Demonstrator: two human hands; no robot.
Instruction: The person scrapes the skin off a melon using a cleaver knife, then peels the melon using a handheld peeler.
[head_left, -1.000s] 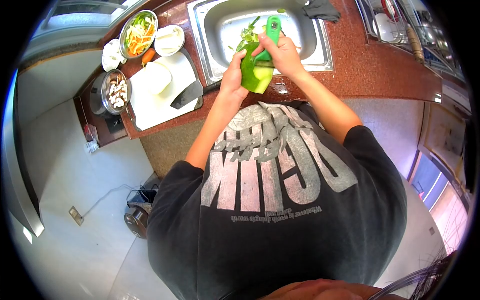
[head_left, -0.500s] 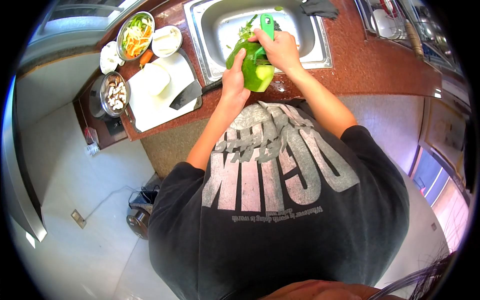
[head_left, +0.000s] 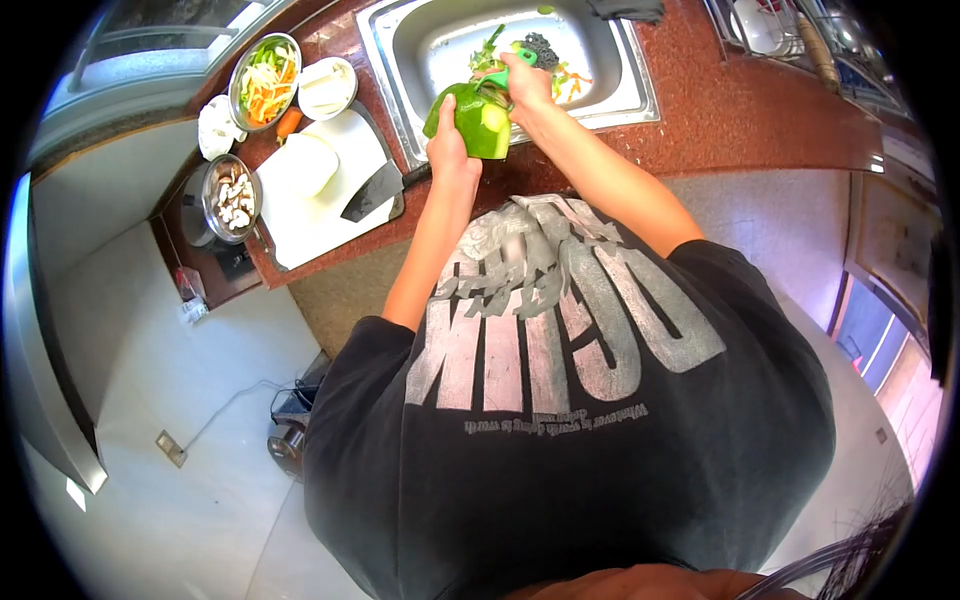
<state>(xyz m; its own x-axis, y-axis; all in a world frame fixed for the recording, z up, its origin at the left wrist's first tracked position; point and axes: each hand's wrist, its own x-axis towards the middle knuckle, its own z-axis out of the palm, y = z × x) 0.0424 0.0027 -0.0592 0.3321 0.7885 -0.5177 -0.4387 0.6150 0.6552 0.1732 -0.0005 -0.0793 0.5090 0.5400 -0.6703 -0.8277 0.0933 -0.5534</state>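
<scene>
My left hand [head_left: 450, 148] is wrapped around a large, dark green-skinned vegetable [head_left: 464, 122], whose skin is peeled off in a pale green patch. The vegetable is held at the front rim of the sink [head_left: 395, 110]. My right hand [head_left: 528, 86] grips a green-handled peeler [head_left: 514, 72], its head at the upper end of the vegetable. Peel scraps [head_left: 487, 52] and orange shavings lie in the sink beyond my hands, close to a dark drain strainer [head_left: 540, 48].
To the left, a white cutting board [head_left: 300, 225] bears a pale round piece [head_left: 312, 165] and a knife [head_left: 372, 192]. Around it stand a bowl of shredded vegetables [head_left: 268, 88], a white bowl [head_left: 327, 90], a carrot [head_left: 289, 124] and a bowl of mushrooms [head_left: 233, 200]. A dish rack [head_left: 770, 35] is at right.
My right hand and the peeler have moved up and left to the vegetable's far end, and the peeler has tilted over. My left hand and the vegetable have shifted left and slightly up.
</scene>
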